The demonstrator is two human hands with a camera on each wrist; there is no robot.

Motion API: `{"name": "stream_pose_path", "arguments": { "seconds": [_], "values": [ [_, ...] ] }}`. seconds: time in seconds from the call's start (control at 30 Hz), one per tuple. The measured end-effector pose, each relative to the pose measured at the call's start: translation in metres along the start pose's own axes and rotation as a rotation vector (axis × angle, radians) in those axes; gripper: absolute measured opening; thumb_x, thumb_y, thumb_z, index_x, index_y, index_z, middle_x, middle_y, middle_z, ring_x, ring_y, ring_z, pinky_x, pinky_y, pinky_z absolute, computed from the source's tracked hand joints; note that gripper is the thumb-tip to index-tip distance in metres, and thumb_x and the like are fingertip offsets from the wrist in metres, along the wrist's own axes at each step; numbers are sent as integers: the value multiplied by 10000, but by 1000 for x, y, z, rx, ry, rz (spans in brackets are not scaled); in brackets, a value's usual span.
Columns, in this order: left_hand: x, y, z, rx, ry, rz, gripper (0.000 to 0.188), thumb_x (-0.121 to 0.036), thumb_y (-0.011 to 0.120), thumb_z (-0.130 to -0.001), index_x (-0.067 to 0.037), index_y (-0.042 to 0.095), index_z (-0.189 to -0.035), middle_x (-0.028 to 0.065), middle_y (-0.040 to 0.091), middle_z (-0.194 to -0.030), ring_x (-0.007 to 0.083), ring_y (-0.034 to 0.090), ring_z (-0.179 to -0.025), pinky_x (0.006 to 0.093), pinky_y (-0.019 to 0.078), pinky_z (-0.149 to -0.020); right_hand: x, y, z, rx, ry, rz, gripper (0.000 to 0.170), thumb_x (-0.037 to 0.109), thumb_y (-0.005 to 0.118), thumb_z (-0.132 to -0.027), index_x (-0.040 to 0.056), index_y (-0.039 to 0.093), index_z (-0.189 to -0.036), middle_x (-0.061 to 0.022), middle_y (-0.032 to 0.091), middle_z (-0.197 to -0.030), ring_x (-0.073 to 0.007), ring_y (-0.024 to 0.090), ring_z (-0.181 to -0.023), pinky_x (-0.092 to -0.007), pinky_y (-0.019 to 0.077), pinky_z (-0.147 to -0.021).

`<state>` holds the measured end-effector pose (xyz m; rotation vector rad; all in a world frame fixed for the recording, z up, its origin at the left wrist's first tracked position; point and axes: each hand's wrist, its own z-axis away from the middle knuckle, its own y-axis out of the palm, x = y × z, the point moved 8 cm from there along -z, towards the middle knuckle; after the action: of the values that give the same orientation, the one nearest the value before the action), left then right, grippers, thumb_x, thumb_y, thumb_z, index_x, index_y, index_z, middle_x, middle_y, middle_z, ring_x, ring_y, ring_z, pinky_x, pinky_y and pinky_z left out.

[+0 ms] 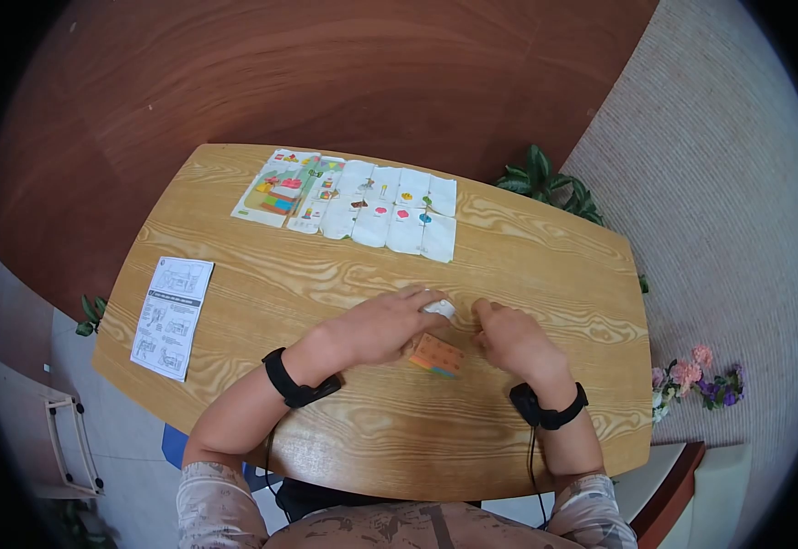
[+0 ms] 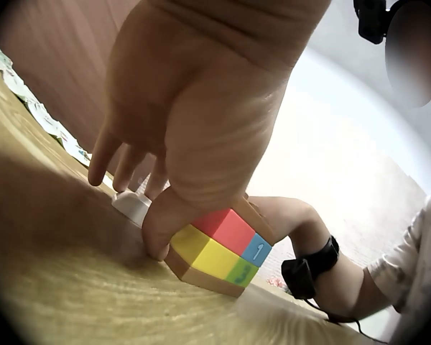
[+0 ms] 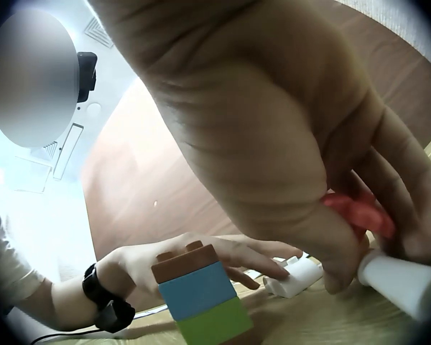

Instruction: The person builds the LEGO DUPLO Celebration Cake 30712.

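Observation:
My left hand (image 1: 380,327) reaches over the table with its fingers extended, the fingertips touching a white toy piece (image 3: 296,277). Its thumb comes down beside a stack of toy bricks (image 2: 219,248) in brown, yellow, red, blue and green, one blue face bearing a number. In the head view the stack's orange-brown top (image 1: 438,351) lies between both hands. My right hand (image 1: 518,340) pinches a small red piece (image 3: 360,214) between thumb and curled fingers. Right by its thumb tip is a white tapered piece (image 3: 402,284), hidden under the hand in the head view.
A creased, colourful picture leaflet (image 1: 388,209) lies along the table's far edge. A black-and-white printed sheet (image 1: 172,316) lies at the left. Beyond the wooden table (image 1: 545,265) are green leaves (image 1: 545,178) and artificial flowers (image 1: 691,375). A cable hangs from each wrist camera.

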<state>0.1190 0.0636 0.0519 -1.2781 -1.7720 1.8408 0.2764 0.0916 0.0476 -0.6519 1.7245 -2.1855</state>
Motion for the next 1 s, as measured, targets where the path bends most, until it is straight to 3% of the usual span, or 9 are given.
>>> {"name": "stream_pose_path", "arguments": {
  "seconds": [0.13,0.23,0.33,0.43,0.53,0.63,0.73,0.83,1.0],
  "values": [
    [3,-3,-6,-95,-75,2,460,-14,736,-798,-75,646,-1245,142,621,-1245,358,613,-1207,440,552,-982,3,5,-1,2,-2,4,222,88,692,-905,13,545,-1055,-232,709,-999,-436,685,-962,-504,548,-822],
    [9,2,-5,-34,-138,-52,509,-11,738,-797,-88,639,-1290,120,619,-1223,351,611,-1193,444,537,-993,6,8,-1,-43,-66,-7,203,59,685,-890,20,554,-1039,-212,702,-974,-431,684,-937,-501,548,-806],
    [9,5,-3,10,-130,-88,524,-36,758,-801,-89,628,-1306,129,622,-1220,344,610,-1194,434,541,-987,13,4,1,-53,-151,-6,230,4,666,-854,-29,545,-1047,-254,673,-984,-444,693,-912,-513,570,-776],
    [12,2,0,14,-155,-117,475,-86,762,-837,-69,616,-1289,142,625,-1217,344,605,-1201,435,544,-970,10,0,2,-80,-103,1,220,20,694,-862,44,587,-1052,-185,680,-1019,-404,686,-955,-482,555,-810],
    [18,-13,5,-127,-211,-110,402,-170,749,-899,-44,609,-1254,163,634,-1182,361,624,-1151,455,550,-924,9,-7,6,-123,-156,-30,280,-46,656,-803,-15,563,-1065,-243,638,-1055,-454,678,-910,-518,568,-779],
    [7,-42,9,-180,-357,21,373,-251,728,-943,-25,600,-1210,178,643,-1136,386,643,-1086,478,550,-884,6,-11,8,-120,-130,-43,295,-48,656,-792,-6,563,-1069,-233,636,-1060,-458,674,-911,-524,565,-777],
    [-29,-60,9,-283,-237,95,382,-295,724,-954,-19,596,-1185,182,645,-1102,397,654,-1041,479,552,-853,5,-17,11,-160,-160,-78,280,-47,651,-793,-6,557,-1054,-240,631,-1053,-457,673,-910,-529,561,-774],
    [-61,-45,8,-271,-82,26,387,-299,753,-917,-24,604,-1146,156,646,-1080,358,660,-1015,444,561,-834,5,-20,11,-152,-146,-83,259,-37,647,-807,-2,553,-1046,-240,629,-1046,-455,673,-904,-535,556,-762],
    [-71,-16,5,-250,15,-141,407,-294,779,-865,-37,644,-1151,108,646,-1042,284,661,-956,391,568,-811,8,-23,15,-161,-158,-92,210,-20,629,-848,5,554,-1043,-232,628,-1019,-458,671,-880,-542,547,-737]
  ]
}}
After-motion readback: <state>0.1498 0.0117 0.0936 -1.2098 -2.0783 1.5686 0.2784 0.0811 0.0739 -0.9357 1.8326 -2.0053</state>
